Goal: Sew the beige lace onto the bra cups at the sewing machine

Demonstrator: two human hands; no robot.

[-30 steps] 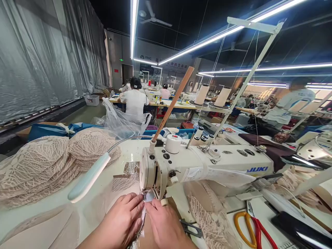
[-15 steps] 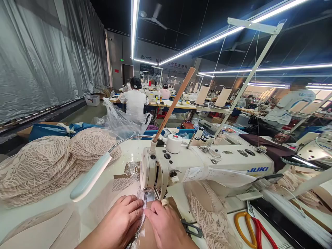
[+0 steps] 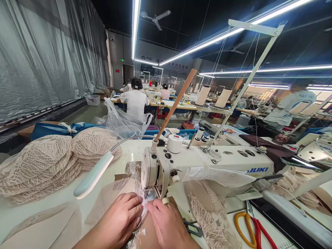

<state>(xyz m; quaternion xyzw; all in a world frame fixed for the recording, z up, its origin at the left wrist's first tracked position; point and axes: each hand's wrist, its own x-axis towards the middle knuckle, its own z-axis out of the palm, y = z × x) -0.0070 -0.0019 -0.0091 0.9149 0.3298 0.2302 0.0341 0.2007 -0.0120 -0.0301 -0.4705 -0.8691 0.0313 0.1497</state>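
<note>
My left hand (image 3: 119, 220) and my right hand (image 3: 166, 221) lie side by side on a beige lace piece (image 3: 141, 216) just in front of the needle of a white JUKI sewing machine (image 3: 202, 164). The fingers of both hands are pressed together on the fabric, pinching it at the presser foot. The fabric under my palms is mostly hidden. A pale blue gooseneck lamp (image 3: 93, 174) reaches over the table to the left of my hands.
A heap of beige lace pieces (image 3: 52, 159) fills the left of the table. More lace (image 3: 211, 219) lies right of my hands, with black snips (image 3: 193, 228) and orange-red scissors (image 3: 252, 230). Thread cones (image 3: 202, 94) stand behind the machine. Other people sit at tables farther back.
Both hands have slid a little forward with the fabric towards the needle. The view has shifted slightly to the right.
</note>
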